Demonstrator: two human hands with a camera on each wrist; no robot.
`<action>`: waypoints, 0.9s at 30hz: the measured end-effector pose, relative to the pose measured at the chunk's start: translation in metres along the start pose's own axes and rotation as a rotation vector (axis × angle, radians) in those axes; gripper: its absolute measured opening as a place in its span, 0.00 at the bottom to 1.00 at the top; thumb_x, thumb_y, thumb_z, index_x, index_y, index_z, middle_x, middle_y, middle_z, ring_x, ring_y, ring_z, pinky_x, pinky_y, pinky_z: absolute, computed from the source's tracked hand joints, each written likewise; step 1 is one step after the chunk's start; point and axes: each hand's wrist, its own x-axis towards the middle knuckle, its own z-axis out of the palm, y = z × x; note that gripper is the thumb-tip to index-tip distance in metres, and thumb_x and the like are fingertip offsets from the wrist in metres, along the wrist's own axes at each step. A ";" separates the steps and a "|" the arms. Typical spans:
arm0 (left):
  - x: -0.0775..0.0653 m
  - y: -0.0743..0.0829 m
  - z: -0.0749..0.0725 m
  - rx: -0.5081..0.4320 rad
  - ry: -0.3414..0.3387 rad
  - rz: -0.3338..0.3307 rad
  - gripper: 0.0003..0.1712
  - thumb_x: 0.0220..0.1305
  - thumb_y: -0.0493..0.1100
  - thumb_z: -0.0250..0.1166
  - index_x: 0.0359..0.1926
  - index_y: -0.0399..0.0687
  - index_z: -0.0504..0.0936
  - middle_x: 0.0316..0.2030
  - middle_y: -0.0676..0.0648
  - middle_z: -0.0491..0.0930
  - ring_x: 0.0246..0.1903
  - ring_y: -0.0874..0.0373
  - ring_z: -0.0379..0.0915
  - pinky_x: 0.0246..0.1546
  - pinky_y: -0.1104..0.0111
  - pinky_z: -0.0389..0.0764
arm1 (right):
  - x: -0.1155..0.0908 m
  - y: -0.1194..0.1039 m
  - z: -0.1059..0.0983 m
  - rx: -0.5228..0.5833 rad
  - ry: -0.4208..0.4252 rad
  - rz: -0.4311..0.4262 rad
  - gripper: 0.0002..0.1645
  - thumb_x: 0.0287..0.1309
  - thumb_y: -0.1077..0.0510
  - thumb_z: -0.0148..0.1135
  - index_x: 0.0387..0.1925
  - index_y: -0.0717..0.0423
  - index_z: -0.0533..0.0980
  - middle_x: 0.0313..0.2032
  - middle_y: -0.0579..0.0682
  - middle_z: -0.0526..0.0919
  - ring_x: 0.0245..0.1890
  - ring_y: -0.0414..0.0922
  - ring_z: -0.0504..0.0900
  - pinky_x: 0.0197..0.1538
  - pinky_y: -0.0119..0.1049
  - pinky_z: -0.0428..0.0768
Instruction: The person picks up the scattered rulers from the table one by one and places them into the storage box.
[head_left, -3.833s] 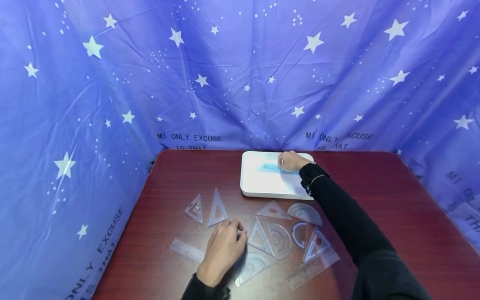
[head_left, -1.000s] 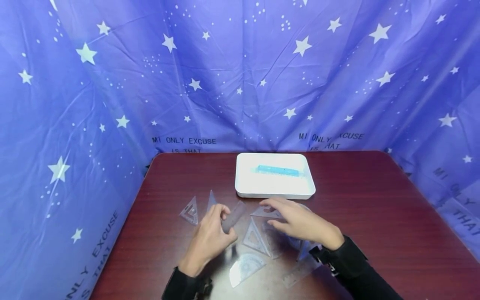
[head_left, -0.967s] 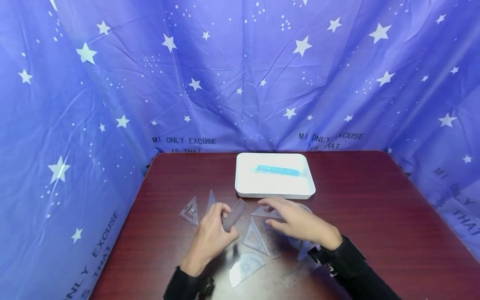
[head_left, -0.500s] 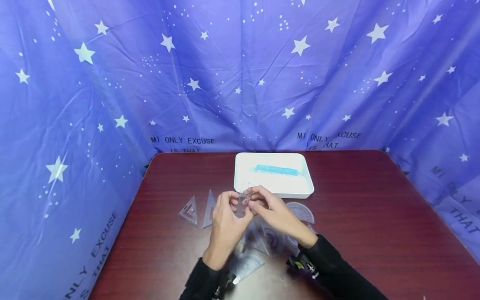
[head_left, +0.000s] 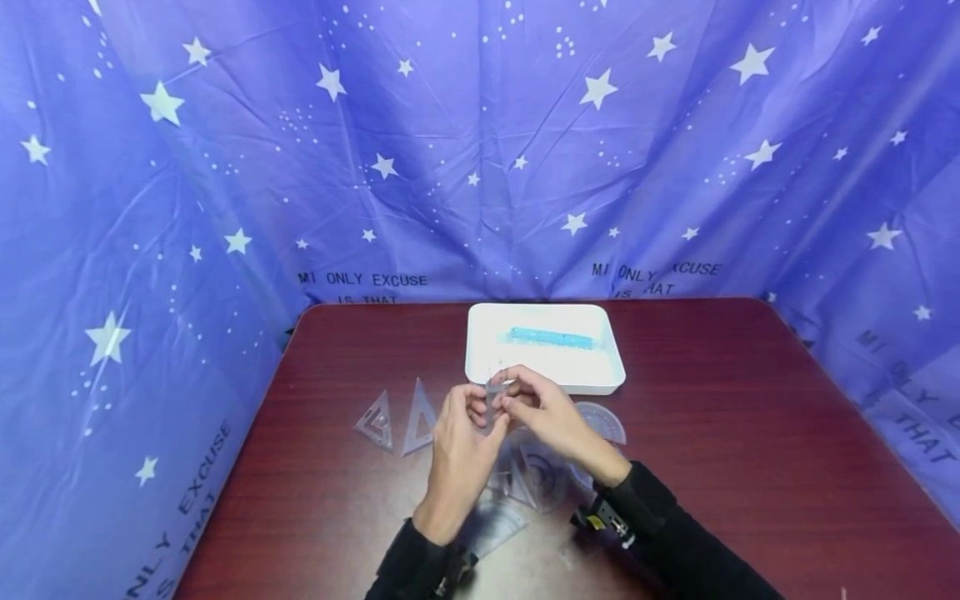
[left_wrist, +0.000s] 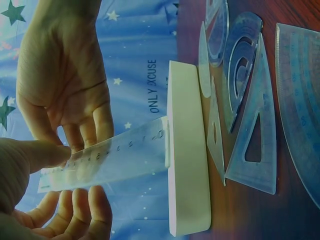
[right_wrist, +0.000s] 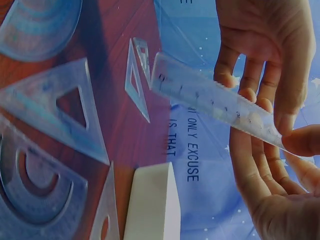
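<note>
Both hands meet at a short clear ruler [head_left: 491, 406], held up in front of the tray. My left hand [head_left: 461, 446] grips it, its thumb pressed on the ruler's face [left_wrist: 120, 155] in the left wrist view. My right hand [head_left: 557, 423] pinches the same ruler near its upper end; in the right wrist view its thumb lies by the ruler's edge [right_wrist: 215, 106]. A light-blue ruler-like strip [head_left: 551, 337] lies in the white tray [head_left: 611, 367]. Beneath the hands lie a clear set square [left_wrist: 257, 145] and protractors [left_wrist: 300, 90], partly hidden in the head view.
Two clear set squares, a small one [head_left: 377, 427] and a taller one [head_left: 416, 433], lie on the dark red table [head_left: 315, 508] at the left. A protractor [head_left: 606, 421] is right of the hands. A starry blue curtain [head_left: 480, 125] hangs behind the table.
My left hand has lifted the clear ruler from the table's left side. My right hand has left the light-blue strip in the tray and come over to take the clear ruler's upper end.
</note>
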 end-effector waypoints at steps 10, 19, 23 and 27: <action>-0.002 0.002 0.000 0.050 -0.117 0.037 0.21 0.64 0.35 0.76 0.56 0.44 0.82 0.45 0.47 0.81 0.40 0.56 0.81 0.40 0.67 0.85 | 0.010 -0.013 -0.033 -0.350 0.051 -0.049 0.19 0.75 0.67 0.58 0.63 0.58 0.80 0.40 0.57 0.89 0.37 0.44 0.88 0.39 0.36 0.86; -0.009 -0.001 -0.003 0.171 -0.302 -0.021 0.24 0.71 0.46 0.70 0.65 0.49 0.80 0.59 0.45 0.81 0.56 0.48 0.82 0.54 0.55 0.85 | 0.040 -0.023 -0.079 -0.588 0.095 -0.040 0.24 0.68 0.72 0.57 0.61 0.58 0.81 0.38 0.61 0.89 0.36 0.50 0.89 0.40 0.38 0.86; -0.010 -0.004 -0.004 0.240 -0.417 0.000 0.31 0.71 0.51 0.70 0.71 0.48 0.77 0.65 0.41 0.79 0.64 0.44 0.77 0.63 0.47 0.82 | 0.059 -0.026 -0.099 -0.702 0.123 -0.016 0.19 0.68 0.68 0.61 0.58 0.59 0.83 0.40 0.59 0.90 0.40 0.52 0.89 0.41 0.41 0.85; -0.012 -0.006 -0.007 0.294 -0.490 0.042 0.33 0.71 0.53 0.70 0.72 0.46 0.77 0.64 0.42 0.80 0.63 0.46 0.76 0.62 0.47 0.82 | 0.080 -0.027 -0.118 -0.795 0.126 0.031 0.15 0.67 0.65 0.62 0.53 0.61 0.83 0.44 0.60 0.90 0.44 0.56 0.88 0.48 0.48 0.86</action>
